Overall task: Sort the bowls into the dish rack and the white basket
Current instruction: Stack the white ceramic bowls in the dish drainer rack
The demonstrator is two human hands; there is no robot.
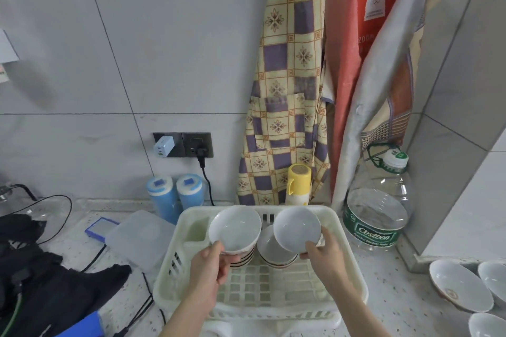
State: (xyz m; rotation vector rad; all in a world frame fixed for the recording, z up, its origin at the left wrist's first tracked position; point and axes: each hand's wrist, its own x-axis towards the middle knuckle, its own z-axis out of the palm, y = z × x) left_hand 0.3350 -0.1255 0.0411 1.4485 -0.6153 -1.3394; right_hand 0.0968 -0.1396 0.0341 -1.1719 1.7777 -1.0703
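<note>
A white slatted basket sits on the counter in front of me. My left hand grips the near rim of a white bowl, tilted above a stack of bowls at the basket's back left. My right hand pinches the rim of a second white bowl, tilted over another stack in the basket's back middle. Three more bowls lean at the right edge.
A large clear water bottle stands right of the basket. Behind it are a yellow flask and two blue containers. A clear lidded box, black cloth and cables lie to the left.
</note>
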